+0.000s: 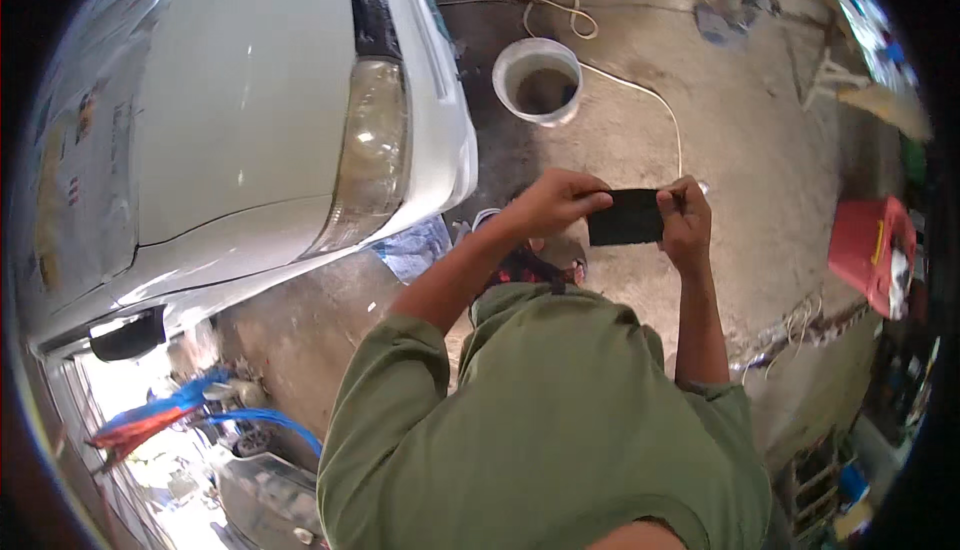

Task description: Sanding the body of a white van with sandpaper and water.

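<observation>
Between my two hands is a flat, dark rectangular piece that looks like sandpaper [624, 218]. My left hand [560, 200] pinches its left end, thumb on top. At the other end my right hand [686, 226] grips it between thumb and bent fingers. The sheet is stretched out flat in front of my body, above the concrete floor. To the left stands a white car with a cloudy headlight [368, 155], apart from both hands.
A white bucket [505, 85] with dark liquid stands ahead, with a pale cable [655, 100] running behind it. Masking sheets [85, 170] cover part of the car. A red container [860, 245] stands at right, and a blue cloth [415, 250] lies below the bumper.
</observation>
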Demonstrator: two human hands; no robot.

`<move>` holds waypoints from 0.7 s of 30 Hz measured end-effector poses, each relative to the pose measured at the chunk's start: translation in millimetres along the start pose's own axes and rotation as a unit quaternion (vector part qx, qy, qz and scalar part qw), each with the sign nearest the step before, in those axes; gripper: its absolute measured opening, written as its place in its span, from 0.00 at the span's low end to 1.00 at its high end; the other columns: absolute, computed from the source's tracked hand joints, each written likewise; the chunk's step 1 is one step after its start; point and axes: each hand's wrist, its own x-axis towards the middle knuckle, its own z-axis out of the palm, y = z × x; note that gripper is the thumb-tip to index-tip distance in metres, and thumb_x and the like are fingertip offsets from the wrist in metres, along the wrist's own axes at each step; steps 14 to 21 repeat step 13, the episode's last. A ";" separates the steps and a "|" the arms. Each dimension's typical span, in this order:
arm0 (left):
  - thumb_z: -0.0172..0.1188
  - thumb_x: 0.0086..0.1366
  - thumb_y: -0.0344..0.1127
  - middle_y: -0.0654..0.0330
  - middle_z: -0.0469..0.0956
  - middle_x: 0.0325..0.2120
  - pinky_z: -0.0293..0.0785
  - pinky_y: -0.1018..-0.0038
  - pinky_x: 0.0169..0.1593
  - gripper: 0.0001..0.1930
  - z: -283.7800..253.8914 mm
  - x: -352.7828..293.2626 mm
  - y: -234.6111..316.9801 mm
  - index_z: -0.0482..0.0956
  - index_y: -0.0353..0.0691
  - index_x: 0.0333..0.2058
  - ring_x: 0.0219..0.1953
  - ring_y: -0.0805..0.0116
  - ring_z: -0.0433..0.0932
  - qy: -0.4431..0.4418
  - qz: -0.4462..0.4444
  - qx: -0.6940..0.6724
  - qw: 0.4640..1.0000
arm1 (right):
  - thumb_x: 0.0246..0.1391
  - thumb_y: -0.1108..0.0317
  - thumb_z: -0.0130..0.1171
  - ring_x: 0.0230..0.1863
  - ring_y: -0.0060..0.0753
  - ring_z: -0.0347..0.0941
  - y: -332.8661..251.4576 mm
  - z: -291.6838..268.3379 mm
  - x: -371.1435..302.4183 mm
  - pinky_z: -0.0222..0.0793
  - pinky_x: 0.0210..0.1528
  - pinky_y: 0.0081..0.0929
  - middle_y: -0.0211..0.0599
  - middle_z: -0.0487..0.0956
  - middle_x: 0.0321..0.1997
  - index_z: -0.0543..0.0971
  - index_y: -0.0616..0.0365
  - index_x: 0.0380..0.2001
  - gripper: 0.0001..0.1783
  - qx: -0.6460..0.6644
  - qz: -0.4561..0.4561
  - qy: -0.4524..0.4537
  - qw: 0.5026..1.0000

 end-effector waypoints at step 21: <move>0.61 0.62 0.37 0.63 0.79 0.35 0.73 0.76 0.42 0.15 -116.2 191.9 -205.3 0.76 0.40 0.47 0.35 0.74 0.77 0.074 -0.180 -0.353 0.915 | 0.55 0.66 0.56 0.66 0.40 0.57 118.9 61.7 229.5 0.69 0.56 0.48 0.34 0.58 0.67 0.56 0.49 0.67 0.36 0.231 0.273 -0.177 0.917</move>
